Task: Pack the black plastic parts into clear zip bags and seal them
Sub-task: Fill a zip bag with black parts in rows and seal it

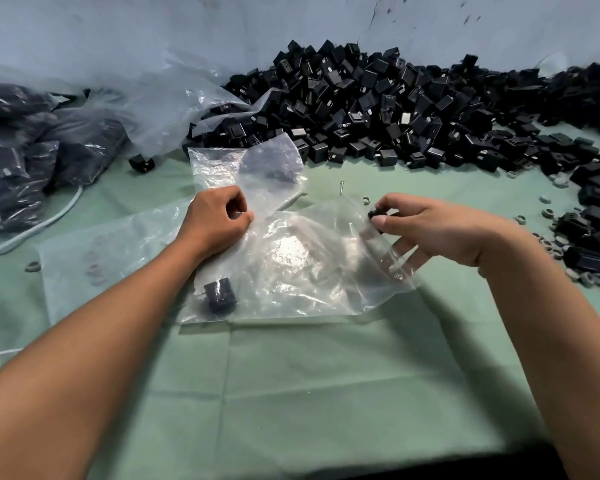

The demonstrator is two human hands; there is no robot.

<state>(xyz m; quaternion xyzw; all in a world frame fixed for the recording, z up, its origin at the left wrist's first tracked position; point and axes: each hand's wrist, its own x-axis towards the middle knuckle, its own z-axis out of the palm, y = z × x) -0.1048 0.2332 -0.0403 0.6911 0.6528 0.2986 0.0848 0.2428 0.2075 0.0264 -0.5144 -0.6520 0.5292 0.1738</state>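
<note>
A clear zip bag (298,268) lies on the green table in front of me, with one black plastic part (219,295) inside near its lower left corner. My left hand (219,220) pinches the bag's upper left edge. My right hand (426,230) pinches a small black part (377,215) between thumb and forefinger at the bag's upper right edge, and its lower fingers lie against the plastic. A big heap of loose black parts (378,105) stretches across the back of the table.
More empty clear bags (111,251) lie flat under and left of the held one. Filled bags of black parts (32,150) are stacked at far left. Grey rings (596,278) and black parts are scattered at right. A small screw (341,186) lies mid-table.
</note>
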